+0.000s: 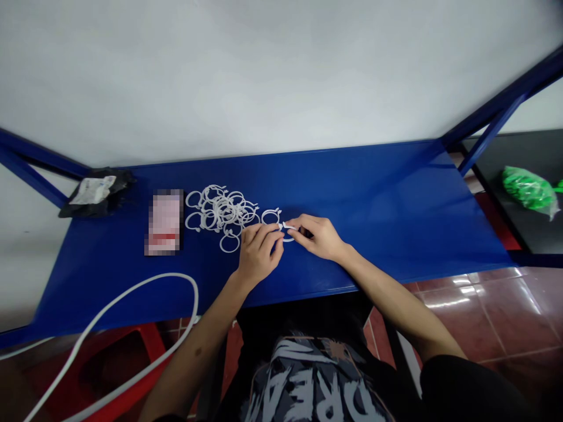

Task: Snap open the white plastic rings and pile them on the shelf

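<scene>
My left hand (258,253) and my right hand (319,236) meet over the blue shelf (396,199), fingers pinched on one white plastic ring (287,231) held between them. Just left of my hands lies a pile of several white plastic rings (220,214), and one single ring (270,216) sits beside the held one. Both hands rest low on the shelf surface.
A blurred-out flat card or packet (164,221) lies left of the pile. A black bag with a white label (94,192) sits at the far left corner. A white cable (132,328) loops over the front edge. A green bag (530,190) lies on a black surface at right.
</scene>
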The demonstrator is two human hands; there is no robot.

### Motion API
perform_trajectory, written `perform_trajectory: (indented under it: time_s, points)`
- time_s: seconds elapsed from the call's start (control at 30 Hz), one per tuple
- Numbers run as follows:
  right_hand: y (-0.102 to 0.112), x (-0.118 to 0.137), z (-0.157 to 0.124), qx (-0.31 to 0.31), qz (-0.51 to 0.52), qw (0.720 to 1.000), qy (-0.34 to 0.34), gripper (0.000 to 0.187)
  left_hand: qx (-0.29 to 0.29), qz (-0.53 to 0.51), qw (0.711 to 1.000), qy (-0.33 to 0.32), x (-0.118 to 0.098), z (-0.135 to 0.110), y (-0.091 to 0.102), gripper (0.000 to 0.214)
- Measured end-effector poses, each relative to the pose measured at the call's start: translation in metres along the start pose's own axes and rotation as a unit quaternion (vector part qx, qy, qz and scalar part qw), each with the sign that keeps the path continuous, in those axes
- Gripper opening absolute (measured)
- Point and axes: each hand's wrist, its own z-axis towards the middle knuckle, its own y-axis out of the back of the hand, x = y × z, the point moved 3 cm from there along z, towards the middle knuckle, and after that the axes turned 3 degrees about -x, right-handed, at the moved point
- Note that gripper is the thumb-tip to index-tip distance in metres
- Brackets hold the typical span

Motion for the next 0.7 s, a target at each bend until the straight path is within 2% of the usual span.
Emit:
perform_trajectory:
  time_s: [0.13, 0.43, 0.7]
  points:
    - [0.0008, 0.001, -0.0005, -0.004, 0.023, 0.999, 0.032, 0.021, -0.029, -0.001, 0.999, 0.026, 0.0041, 0.0011, 0.0006, 0.023]
    - [0.0036, 0.0056, 0.0009, 0.008, 0.079, 0.996, 0.037, 0.02, -0.012, 0.007, 1.0, 0.026, 0.0067, 0.0018, 0.0008, 0.011]
    - [0.0018, 0.0057, -0.0003, 0.013, 0.058, 0.998, 0.03, 0.018, 0.0, -0.009, 1.0, 0.017, 0.0067, 0.0015, -0.0007, 0.009]
